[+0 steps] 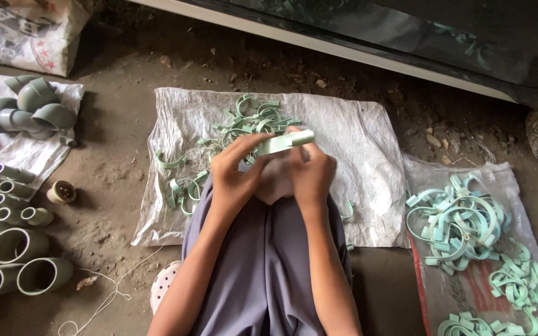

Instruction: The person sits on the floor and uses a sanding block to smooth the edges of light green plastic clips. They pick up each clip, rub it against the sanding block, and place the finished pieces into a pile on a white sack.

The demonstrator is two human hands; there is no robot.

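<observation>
Pale green plastic clamp strip (284, 142), smooth and flat, lies nearly level with its long axis running left to right, tilted slightly up at the right. Left hand (235, 171) and right hand (311, 174) pinch it between their fingers above a creased woven sack (362, 155) strewn with curved green clips (250, 121).
</observation>
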